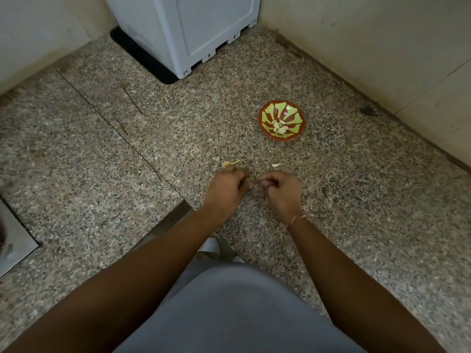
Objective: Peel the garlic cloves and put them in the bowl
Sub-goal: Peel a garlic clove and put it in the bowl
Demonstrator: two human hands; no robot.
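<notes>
1. At the far left edge of the frame, a grey metal plate (14,240) lies set into the speckled stone floor (102,138).
2. At the top centre stands a white appliance (188,29) on a black mat (142,59), in the corner between two pale walls.
3. Just left of centre, a bit of garlic peel (230,163) lies on the floor, touching or just above the left hand's fingertips.
4. The left hand (225,189) is in the middle of the frame, fingers curled inward toward the other hand.
5. Between the two hands a small garlic clove (251,180) shows only in part; both hands seem to pinch it, though the blur hides the exact grip.
6. The right hand (279,191) sits close beside the left, fingers curled, with a red thread (297,220) round its wrist.
7. A second pale scrap (275,164) lies on the floor just above the right hand.
8. Upper right of centre, well apart from the hands, a red and green bowl (297,115) rests on the floor, with peeled cloves (279,126) heaped at its bottom.
</notes>
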